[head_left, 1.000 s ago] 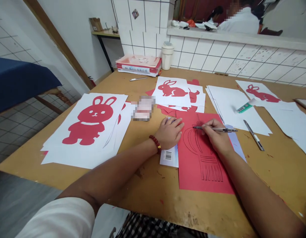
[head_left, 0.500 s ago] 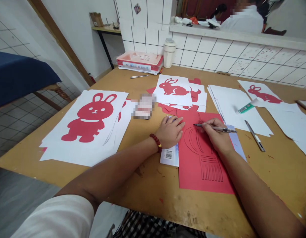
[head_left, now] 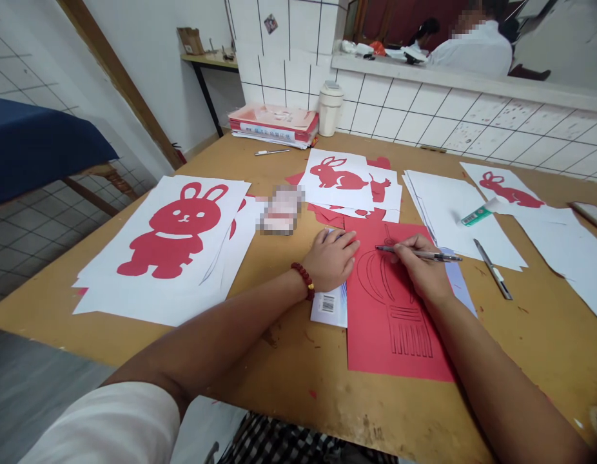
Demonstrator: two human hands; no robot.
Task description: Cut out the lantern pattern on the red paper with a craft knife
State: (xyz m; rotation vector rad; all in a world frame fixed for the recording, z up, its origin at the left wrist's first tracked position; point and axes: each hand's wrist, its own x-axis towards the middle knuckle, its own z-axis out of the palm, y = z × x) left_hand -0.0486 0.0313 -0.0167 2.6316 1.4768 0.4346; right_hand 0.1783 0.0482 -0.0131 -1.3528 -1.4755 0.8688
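A sheet of red paper (head_left: 371, 335) lies on the table over a pale blue booklet (head_left: 327, 312). Dark lines on it form a lantern with a fringe of straight strokes. My right hand (head_left: 421, 270) grips a pen (head_left: 436, 256), its tip at the upper part of the drawing. Flat on the sheet's left edge and the booklet rests my left hand (head_left: 331, 258), fingers spread, with a beaded bracelet (head_left: 303, 277) at the wrist. To the right of the pen lie a utility knife (head_left: 492, 269) and a green-and-white glue stick (head_left: 479, 211).
White sheets bear red paper rabbits: a standing one (head_left: 175, 238) on the left, a crouching one (head_left: 340, 175) behind my hands. A stack of red paper packs (head_left: 272, 122) and a white cup (head_left: 331, 109) stand by the tiled wall. Beyond the ledge sits a person (head_left: 477, 51).
The pen tip has shifted very slightly up and left at the top of the lantern drawing. My left hand stays in place. The whole view has tilted a little.
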